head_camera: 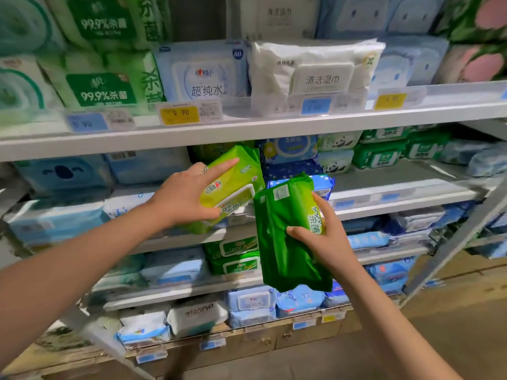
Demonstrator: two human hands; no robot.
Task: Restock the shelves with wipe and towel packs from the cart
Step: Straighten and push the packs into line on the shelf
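I see a lime-green wipe pack tilted at the mouth of the second shelf. My left hand grips its lower end, index finger stretched along the top. Just right of it, a dark green wipe pack hangs upright before the shelves, pinched between thumb and curled fingers of my right hand. Behind the lime one sits what may be a matching pack, too blurred to tell.

With both arms extended forward, the left grip holds a lime pack and the right grip a dark-green pack.
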